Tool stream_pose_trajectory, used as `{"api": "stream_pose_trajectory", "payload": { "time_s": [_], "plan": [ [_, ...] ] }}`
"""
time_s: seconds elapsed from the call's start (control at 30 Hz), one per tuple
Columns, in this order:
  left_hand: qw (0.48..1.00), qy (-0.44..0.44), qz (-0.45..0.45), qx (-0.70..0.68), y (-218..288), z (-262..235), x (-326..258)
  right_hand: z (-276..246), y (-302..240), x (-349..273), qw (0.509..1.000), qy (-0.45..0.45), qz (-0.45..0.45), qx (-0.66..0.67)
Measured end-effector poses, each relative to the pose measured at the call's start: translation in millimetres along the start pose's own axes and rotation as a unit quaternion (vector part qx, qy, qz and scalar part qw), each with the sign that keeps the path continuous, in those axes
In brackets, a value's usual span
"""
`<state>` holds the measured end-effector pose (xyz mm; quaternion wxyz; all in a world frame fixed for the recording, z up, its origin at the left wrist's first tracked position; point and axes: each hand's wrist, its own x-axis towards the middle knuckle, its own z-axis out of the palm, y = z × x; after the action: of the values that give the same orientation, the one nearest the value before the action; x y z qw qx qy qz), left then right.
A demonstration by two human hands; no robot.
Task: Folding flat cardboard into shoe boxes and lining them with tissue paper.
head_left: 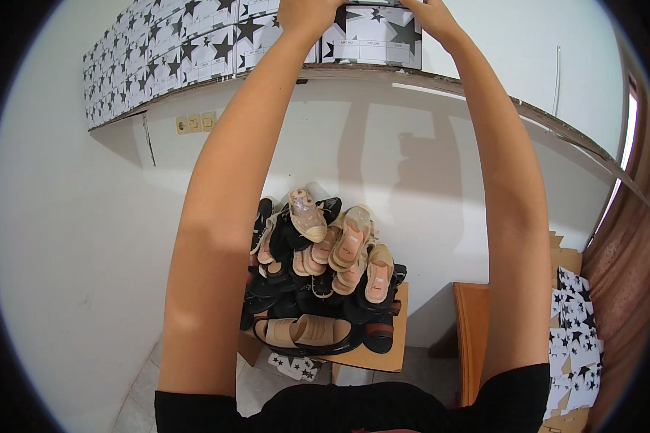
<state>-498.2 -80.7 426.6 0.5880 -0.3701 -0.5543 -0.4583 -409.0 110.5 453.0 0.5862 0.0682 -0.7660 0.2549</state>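
Both my arms reach up to a high wooden shelf (484,90) on the wall. My left hand (307,14) and my right hand (430,13) grip the two sides of a white shoe box with black stars (375,36) that sits at the shelf's front edge. My fingertips are cut off by the top of the picture. More star-printed boxes (166,54) are stacked in rows along the shelf to the left of the held box.
Below, a heap of sandals and dark shoes (321,270) lies piled on a low wooden table (383,357). An orange chair or board (473,332) stands to the right, beside flattened star-printed cartons (574,332). Light switches (195,124) sit on the white wall.
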Motion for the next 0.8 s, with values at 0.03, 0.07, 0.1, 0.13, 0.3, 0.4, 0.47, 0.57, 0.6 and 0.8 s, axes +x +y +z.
{"api": "stream_pose_trajectory", "payload": {
  "time_s": [0.03,0.07,0.1,0.13,0.3,0.4,0.47,0.57,0.6,0.8],
  "plan": [
    [1.0,-0.008,-0.012,0.018,2,1,0,0,1,0,0.999,0.014,-0.003,-0.031],
    [1.0,-0.008,-0.013,0.016,3,2,0,0,2,0,0.999,0.014,-0.003,-0.033],
    [0.999,-0.013,-0.018,0.029,5,3,0,-1,3,0,0.998,0.014,0.006,-0.056],
    [0.999,-0.018,-0.021,0.043,4,4,1,0,3,1,0.997,0.014,0.013,-0.078],
    [0.998,0.037,0.046,0.032,4,7,-4,3,0,-1,0.982,0.049,-0.007,-0.182],
    [0.974,0.013,0.131,0.182,-8,1,-14,11,-22,-20,0.954,0.05,0.047,-0.291],
    [0.97,0.013,0.172,0.172,-3,-5,-25,12,-38,-40,0.946,0.089,0.016,-0.31],
    [0.975,-0.001,0.179,0.134,9,-17,-39,11,-58,-71,0.925,0.156,-0.049,-0.344],
    [0.98,-0.013,0.166,0.108,13,-21,-45,8,-63,-84,0.91,0.154,-0.123,-0.365],
    [0.981,-0.154,0.111,-0.033,64,-47,-95,-32,-87,-176,0.841,0.036,-0.323,-0.432]
  ]
}}
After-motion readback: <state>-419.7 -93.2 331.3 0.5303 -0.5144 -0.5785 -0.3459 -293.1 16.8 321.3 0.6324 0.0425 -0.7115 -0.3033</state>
